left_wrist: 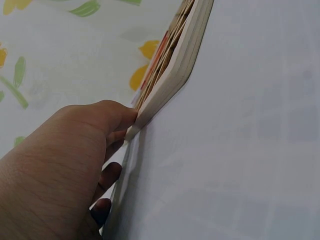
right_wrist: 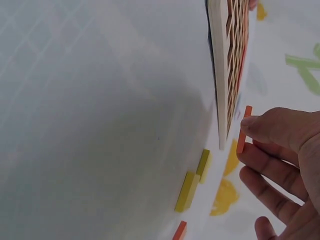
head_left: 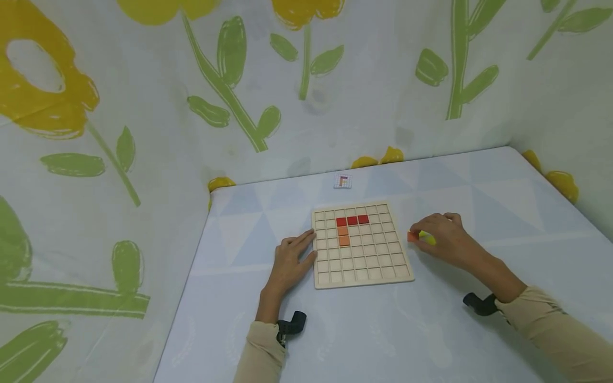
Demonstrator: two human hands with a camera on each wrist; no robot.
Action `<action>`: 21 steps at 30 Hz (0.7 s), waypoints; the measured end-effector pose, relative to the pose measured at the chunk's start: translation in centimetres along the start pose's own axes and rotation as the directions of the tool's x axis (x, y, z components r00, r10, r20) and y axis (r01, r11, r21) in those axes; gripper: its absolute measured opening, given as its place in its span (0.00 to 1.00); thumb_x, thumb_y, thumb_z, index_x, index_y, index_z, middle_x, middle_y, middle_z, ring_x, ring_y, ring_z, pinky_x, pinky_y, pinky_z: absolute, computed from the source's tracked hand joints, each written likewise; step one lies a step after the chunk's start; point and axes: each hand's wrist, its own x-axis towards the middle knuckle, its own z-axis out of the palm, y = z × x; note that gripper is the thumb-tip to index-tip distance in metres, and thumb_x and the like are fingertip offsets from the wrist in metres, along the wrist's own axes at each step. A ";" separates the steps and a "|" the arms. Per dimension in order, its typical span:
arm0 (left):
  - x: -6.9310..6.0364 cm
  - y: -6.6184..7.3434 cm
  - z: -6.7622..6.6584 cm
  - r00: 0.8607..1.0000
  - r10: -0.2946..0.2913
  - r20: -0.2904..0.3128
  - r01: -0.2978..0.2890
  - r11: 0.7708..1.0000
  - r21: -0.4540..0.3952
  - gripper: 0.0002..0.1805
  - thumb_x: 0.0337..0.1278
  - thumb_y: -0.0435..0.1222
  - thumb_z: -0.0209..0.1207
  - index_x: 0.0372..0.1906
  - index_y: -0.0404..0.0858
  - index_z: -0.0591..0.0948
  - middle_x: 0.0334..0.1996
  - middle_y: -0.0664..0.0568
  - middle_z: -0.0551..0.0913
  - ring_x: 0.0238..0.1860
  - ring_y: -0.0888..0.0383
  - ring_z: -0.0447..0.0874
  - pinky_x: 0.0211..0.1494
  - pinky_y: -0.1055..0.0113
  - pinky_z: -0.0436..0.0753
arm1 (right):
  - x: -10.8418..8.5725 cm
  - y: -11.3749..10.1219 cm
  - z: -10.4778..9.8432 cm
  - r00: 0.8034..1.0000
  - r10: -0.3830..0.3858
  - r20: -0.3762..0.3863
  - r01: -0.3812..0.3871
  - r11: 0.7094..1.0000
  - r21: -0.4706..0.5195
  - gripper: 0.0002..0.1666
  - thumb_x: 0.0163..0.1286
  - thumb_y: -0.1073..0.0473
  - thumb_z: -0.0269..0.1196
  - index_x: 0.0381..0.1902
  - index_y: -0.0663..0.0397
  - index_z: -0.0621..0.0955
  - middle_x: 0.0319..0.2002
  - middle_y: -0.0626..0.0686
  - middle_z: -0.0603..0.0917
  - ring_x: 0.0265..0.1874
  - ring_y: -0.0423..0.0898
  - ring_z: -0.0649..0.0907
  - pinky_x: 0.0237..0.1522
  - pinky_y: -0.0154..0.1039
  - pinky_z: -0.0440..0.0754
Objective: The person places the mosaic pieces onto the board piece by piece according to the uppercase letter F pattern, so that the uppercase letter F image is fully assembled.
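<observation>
Pinching hand: the right hand (head_left: 442, 239) holds one orange tile (right_wrist: 244, 130) between the thumb and a finger, near the right side of the board but apart from it; the other fingers are loosely bent. This grip at the edges probably leaves the tile's flat faces uncovered.
Bracing hand: the left hand (head_left: 289, 260) has its fingers extended and touches the left edge of the wooden grid board (head_left: 375, 263), without curling round it. Such contact seems meant to keep the board from sliding.
Board: it lies flat on the table (head_left: 356, 330), between the two hands, which puts its cells within easy reach of both.
Red tiles: three red tiles (head_left: 351, 220) sit side by side in one row, toward the far side.
Orange pair: two orange tiles (head_left: 344, 235) run from the leftmost red one toward the person; the shallow cells appear to keep them aligned.
Loose pieces: two yellow pieces (right_wrist: 186, 191) and one orange-red piece (right_wrist: 180, 231) lie near the right hand, perhaps for short reaching.
Card: a small patterned card (head_left: 342, 181) lies beyond the board, maybe so that it can be consulted; its details are too small to read.
</observation>
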 end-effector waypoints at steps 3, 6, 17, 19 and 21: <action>0.0 0.0 0.0 1.000 0.011 -0.007 -0.011 1.000 -0.009 0.28 0.69 0.48 0.56 0.72 0.47 0.73 0.72 0.61 0.69 0.62 0.51 0.69 0.62 0.48 0.64 | 0.2 -0.3 0.2 1.000 0.004 0.016 -0.004 1.000 0.001 0.14 0.56 0.65 0.75 0.42 0.57 0.87 0.40 0.53 0.88 0.49 0.56 0.81 0.54 0.65 0.62; 0.0 0.1 0.0 1.000 0.018 -0.014 -0.018 1.000 -0.017 0.28 0.69 0.47 0.56 0.71 0.47 0.73 0.72 0.61 0.69 0.62 0.51 0.69 0.61 0.48 0.64 | 0.4 -0.6 0.4 1.000 -0.003 0.015 0.003 1.000 0.009 0.14 0.56 0.64 0.75 0.41 0.57 0.87 0.40 0.52 0.88 0.48 0.56 0.81 0.54 0.65 0.62; 0.0 0.2 0.0 1.000 0.004 -0.006 -0.004 1.000 0.010 0.28 0.70 0.48 0.56 0.71 0.47 0.73 0.72 0.62 0.68 0.62 0.52 0.69 0.61 0.49 0.65 | 1.2 -1.4 1.2 0.997 -0.071 -0.021 0.072 0.996 0.047 0.10 0.57 0.60 0.76 0.38 0.52 0.87 0.37 0.47 0.88 0.45 0.54 0.82 0.53 0.64 0.63; 0.0 0.1 0.0 1.000 0.007 -0.008 -0.007 1.000 0.010 0.28 0.70 0.48 0.56 0.71 0.47 0.73 0.72 0.62 0.69 0.62 0.52 0.69 0.61 0.49 0.65 | 1.3 -1.6 1.4 0.997 -0.071 -0.006 0.071 0.996 0.048 0.10 0.58 0.60 0.75 0.38 0.51 0.87 0.38 0.48 0.88 0.46 0.53 0.82 0.54 0.64 0.63; 0.0 0.1 -0.1 1.000 0.005 -0.005 -0.005 1.000 0.008 0.28 0.70 0.48 0.55 0.71 0.47 0.73 0.72 0.62 0.68 0.62 0.52 0.69 0.61 0.49 0.65 | 1.5 -1.8 1.4 0.998 -0.064 0.015 0.063 0.997 0.050 0.10 0.58 0.60 0.75 0.39 0.51 0.87 0.40 0.49 0.88 0.48 0.54 0.81 0.55 0.64 0.63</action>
